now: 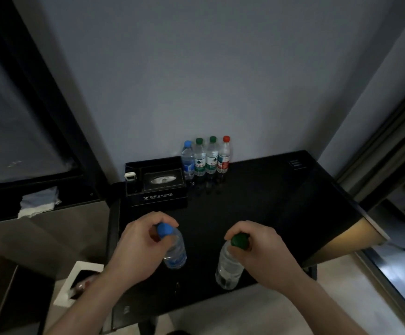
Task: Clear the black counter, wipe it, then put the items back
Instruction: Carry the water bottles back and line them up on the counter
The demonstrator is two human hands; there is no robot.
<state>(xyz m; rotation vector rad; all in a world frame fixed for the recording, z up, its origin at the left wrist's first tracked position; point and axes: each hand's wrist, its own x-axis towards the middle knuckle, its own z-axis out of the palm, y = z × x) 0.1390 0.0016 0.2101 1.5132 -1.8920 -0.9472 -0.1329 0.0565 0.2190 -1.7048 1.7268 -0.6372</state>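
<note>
While both hands work over it, the black table (257,189) carries everything. At the table's back left corner sits a black hotel tissue box (156,187); just right of it, against the wall, four water bottles (205,158) stand in a touching row. Above the table's front part, the left hand (138,245) grips a blue-capped bottle (174,250) by the neck, and the right hand (260,252) grips a green-capped bottle (228,264) likewise.

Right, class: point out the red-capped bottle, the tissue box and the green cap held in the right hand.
red-capped bottle (223,163): head view, on its label.
tissue box (164,181): head view, on its top opening.
green cap (238,241): head view, on the cap's top.
</note>
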